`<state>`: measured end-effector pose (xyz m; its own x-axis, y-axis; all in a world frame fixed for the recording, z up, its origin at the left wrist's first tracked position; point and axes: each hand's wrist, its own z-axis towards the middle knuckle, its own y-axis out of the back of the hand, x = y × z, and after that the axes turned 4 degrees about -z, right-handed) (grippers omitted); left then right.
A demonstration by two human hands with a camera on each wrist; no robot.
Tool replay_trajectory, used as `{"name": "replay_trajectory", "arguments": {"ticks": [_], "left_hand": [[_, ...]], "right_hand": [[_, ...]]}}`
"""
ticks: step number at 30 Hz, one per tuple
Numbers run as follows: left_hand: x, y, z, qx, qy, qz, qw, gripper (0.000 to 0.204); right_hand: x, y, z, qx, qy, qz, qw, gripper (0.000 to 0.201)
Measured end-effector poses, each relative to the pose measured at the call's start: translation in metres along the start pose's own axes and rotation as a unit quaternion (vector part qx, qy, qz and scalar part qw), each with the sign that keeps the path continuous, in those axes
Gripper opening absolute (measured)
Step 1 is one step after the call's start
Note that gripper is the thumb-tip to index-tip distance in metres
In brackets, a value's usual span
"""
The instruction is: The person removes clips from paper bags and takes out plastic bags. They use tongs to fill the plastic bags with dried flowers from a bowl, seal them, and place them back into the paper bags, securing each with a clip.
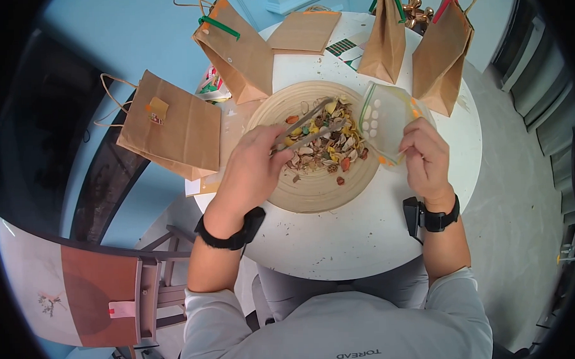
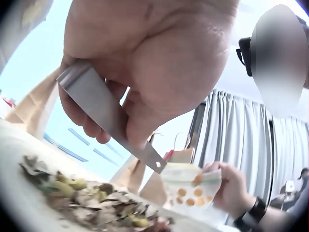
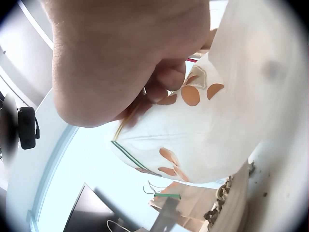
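My left hand (image 1: 248,169) grips metal tongs (image 1: 310,116), whose two arms stand apart over a heap of dried petals and potpourri (image 1: 334,154). The heap lies on a round, pale plate (image 1: 313,196) with a ringed surface. In the left wrist view, thumb and fingers close round the flat metal of the tongs (image 2: 99,101). My right hand (image 1: 427,160) pinches the edge of a translucent zip bag (image 1: 390,116) with round dots and a green-edged mouth. Its mouth faces the heap from the plate's right side. In the right wrist view, the bag (image 3: 203,130) is puffed out.
Brown paper bags with handles stand round the white table (image 1: 328,248): one at the left (image 1: 172,130), one clipped in green (image 1: 239,61), two at the right, including one with a red clip (image 1: 441,54). Another paper bag (image 1: 304,33) lies flat behind the plate. Crumbs dot the front.
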<state>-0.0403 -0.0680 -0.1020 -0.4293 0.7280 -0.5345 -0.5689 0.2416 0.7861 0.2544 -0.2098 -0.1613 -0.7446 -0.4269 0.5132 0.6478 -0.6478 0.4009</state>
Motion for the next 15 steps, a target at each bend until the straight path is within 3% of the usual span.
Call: {"name": "replay_trajectory", "arguments": {"ticks": [4,7,11,15], "left_hand": [[0.007,-0.01,-0.025,0.063,-0.093,0.071,0.991,0.041],[-0.008,-0.032,-0.028,0.067,-0.121,0.097,0.986,0.043],[-0.002,-0.051,-0.013,0.038,-0.085,0.233,0.968,0.035],[0.013,-0.047,0.0,0.057,-0.042,0.22,0.973,0.031]], "right_hand": [[0.001,0.003,0.001,-0.035,-0.02,-0.003,0.999,0.015],[-0.002,0.001,-0.001,-0.04,-0.015,-0.003,0.999,0.013],[-0.001,0.001,0.0,-0.029,-0.002,-0.005,1.0,0.012],[-0.003,0.003,-0.001,0.006,0.001,0.011,1.0,0.011]]}}
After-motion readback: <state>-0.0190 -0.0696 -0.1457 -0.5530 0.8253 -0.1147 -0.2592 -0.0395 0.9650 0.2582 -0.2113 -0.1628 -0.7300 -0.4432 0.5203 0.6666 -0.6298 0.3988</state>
